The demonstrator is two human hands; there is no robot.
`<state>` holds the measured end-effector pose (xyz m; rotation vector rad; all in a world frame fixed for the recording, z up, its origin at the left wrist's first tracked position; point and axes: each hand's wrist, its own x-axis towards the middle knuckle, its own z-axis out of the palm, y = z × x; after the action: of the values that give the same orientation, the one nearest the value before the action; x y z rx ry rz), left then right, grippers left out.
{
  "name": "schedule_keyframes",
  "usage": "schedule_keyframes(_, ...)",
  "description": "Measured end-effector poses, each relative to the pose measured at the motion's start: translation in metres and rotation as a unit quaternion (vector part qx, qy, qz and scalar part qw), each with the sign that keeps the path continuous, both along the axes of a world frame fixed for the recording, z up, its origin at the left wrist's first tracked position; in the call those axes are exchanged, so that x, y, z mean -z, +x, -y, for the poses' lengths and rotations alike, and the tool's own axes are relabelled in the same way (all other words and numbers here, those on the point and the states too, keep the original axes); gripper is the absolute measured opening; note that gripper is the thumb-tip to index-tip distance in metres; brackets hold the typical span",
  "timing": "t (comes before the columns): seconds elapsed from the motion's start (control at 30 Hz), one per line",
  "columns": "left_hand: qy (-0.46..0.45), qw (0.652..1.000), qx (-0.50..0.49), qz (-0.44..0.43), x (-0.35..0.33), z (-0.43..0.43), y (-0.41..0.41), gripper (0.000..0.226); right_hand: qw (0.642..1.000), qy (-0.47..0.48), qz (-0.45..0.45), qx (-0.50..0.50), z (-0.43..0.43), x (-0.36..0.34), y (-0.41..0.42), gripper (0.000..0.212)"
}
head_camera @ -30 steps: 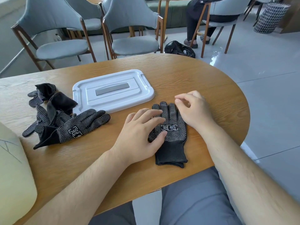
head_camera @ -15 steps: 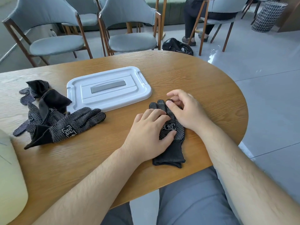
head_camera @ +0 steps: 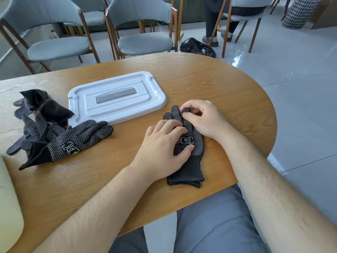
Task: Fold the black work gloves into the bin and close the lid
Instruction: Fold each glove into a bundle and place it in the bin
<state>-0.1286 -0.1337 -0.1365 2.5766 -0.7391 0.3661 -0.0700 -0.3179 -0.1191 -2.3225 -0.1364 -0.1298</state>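
Glove [head_camera: 197, 141] is lying flat on the counter [head_camera: 218, 84] near the lid [head_camera: 116, 106], left hand [head_camera: 162, 148] is pressing its palm with straight fingers [head_camera: 169, 125], and right hand [head_camera: 206, 119], resting above it 1 second ago, is now pinching its far end, so folding is probably starting.

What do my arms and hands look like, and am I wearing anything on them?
Both the left hand and right hand are bare: no gloves, rings or watch visible. The forearms are bare and hairy, with no sleeve in view.
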Motion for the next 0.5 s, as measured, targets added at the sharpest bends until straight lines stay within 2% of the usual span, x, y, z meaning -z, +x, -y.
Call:
schedule_keyframes(0.07, -0.003, 1.0, 0.001, -0.003, -0.0006, -0.0008, -0.0011, 0.044, 0.999, 0.047, 0.001, 0.014, 0.0013, 0.001, -0.0028, 0.008)
schedule_keyframes(0.13, -0.005, 1.0, 0.0, -0.006, -0.0015, -0.0014, -0.0019, 0.043, 0.997, 0.078, -0.005, 0.023, 0.0023, 0.0015, -0.003, 0.012)
schedule_keyframes(0.5, -0.017, 1.0, 0.01, 0.004, -0.0003, -0.0024, 0.001, 0.04, 0.994, 0.105, 0.019, 0.028, 0.0063, 0.0097, 0.0041, 0.017)
